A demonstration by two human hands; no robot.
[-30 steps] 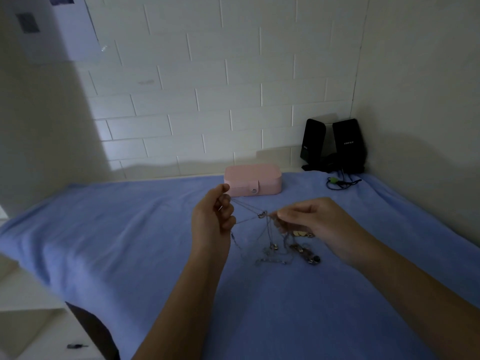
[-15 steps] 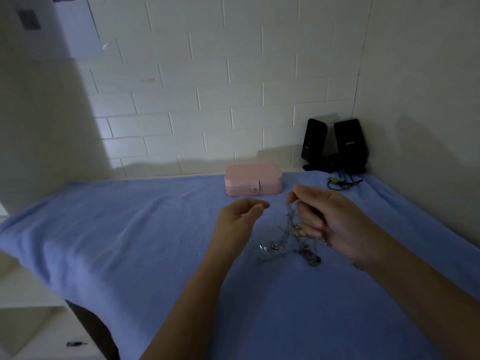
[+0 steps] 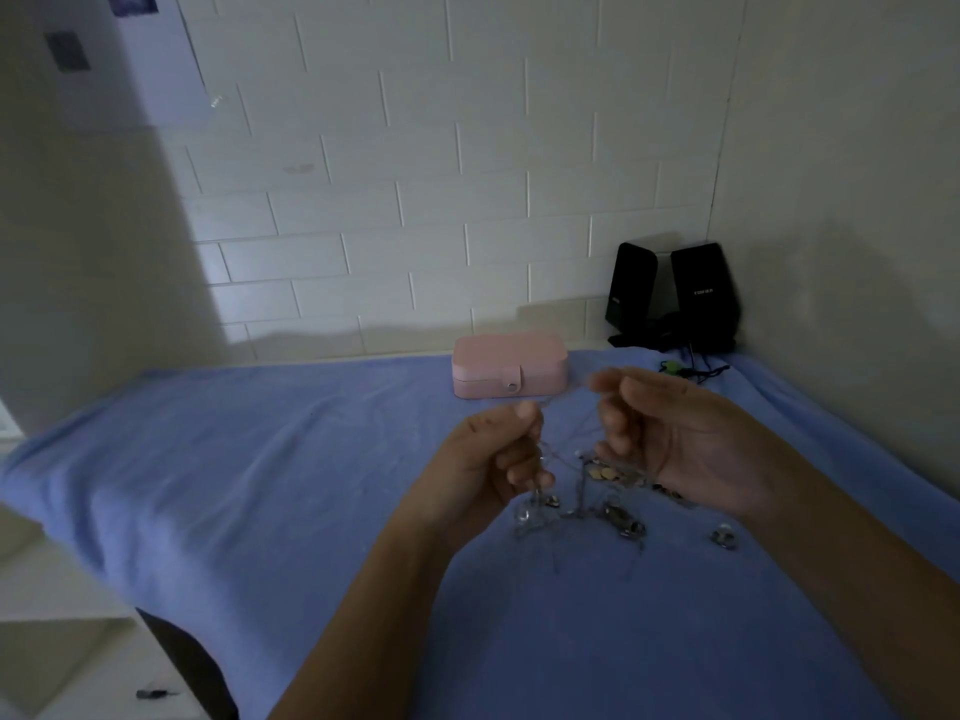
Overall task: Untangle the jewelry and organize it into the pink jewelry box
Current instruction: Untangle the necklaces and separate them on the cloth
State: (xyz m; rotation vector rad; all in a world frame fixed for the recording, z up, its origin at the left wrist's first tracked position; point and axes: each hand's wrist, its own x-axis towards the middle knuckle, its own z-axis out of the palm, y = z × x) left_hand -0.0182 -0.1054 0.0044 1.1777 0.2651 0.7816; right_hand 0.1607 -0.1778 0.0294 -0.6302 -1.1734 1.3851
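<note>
Left hand (image 3: 493, 454) and right hand (image 3: 675, 439) each pinch strands of the tangled jewelry (image 3: 587, 511) in a curled grip over the tabletop (image 3: 260, 459). The pink jewelry box (image 3: 509, 368) stands closed near the far edge

Cloth-covered surface (image 3: 260, 459) runs back to the brick wall (image 3: 415, 200). Jewelry box (image 3: 509, 365) stands on it at the rear, near the wall. 2 speakers (image 3: 670, 296) occupy the rear right corner, right of the box. Jewelry tangle (image 3: 587, 506) lies before the box, between left hand (image 3: 493, 459) and right hand (image 3: 670, 439), with strands rising to both. 1 loose piece (image 3: 723, 537) lies right of the tangle.
</note>
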